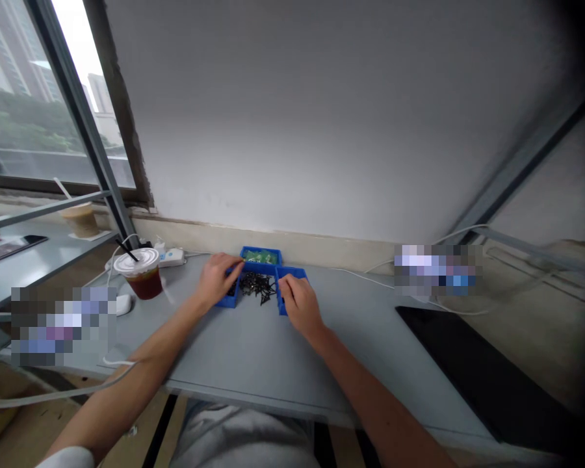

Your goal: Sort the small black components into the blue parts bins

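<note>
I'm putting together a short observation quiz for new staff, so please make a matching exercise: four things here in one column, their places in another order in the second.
1. Small black pieces
2. Green contents
3. Lidded cup
4. Right hand

A. Inside the back blue bin
B. At the right blue bin
C. In a loose pile between the left blue bin and the right one
D. Towards the left end of the desk

Pairs: 1-C, 2-A, 3-D, 4-B
</note>
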`<state>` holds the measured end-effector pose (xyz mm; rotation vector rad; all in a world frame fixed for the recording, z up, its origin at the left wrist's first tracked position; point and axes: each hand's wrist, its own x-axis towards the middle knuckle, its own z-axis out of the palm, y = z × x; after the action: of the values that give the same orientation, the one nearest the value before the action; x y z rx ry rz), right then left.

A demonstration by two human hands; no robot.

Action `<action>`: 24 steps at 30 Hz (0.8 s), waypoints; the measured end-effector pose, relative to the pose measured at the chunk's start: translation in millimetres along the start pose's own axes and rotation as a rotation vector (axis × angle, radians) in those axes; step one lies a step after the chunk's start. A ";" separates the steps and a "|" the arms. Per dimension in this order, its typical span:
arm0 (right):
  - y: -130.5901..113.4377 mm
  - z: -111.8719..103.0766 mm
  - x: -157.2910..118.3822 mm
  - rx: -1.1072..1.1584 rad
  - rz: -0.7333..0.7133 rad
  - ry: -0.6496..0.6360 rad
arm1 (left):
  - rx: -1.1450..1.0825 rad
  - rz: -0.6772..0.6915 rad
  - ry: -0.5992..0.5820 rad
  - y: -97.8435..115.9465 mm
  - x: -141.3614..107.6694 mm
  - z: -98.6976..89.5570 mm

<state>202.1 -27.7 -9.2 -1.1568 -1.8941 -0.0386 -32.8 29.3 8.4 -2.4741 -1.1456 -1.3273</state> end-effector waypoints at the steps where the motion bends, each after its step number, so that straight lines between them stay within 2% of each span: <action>1: 0.6 -0.9 0.3 -0.002 0.001 0.010 | 0.047 -0.046 0.033 -8.6 1.2 -2.8; 5: 1.5 -0.5 0.4 0.002 -0.016 0.004 | 0.196 -0.171 0.013 -35.5 2.4 -9.4; 8: 0.5 0.8 0.1 0.004 -0.022 -0.005 | 0.231 -0.211 -0.040 -38.7 1.9 -10.0; 12: -0.6 0.1 0.2 -0.006 -0.024 -0.006 | 0.203 -0.116 -0.113 -19.2 1.8 -5.6; 15: -1.3 -1.0 0.5 -0.019 -0.037 -0.016 | 0.172 0.065 -0.279 2.2 0.0 2.6; 18: -2.5 -1.5 1.0 -0.024 -0.040 -0.031 | 0.215 0.183 -0.399 17.0 -5.2 12.9; 24: -3.9 -0.9 1.7 -0.022 -0.029 -0.036 | 0.297 0.189 -0.435 17.4 -16.9 26.9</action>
<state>199.5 -29.1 -5.9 -1.1526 -1.9467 -0.0550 -8.8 18.6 -16.6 -2.6239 -1.0522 -0.5361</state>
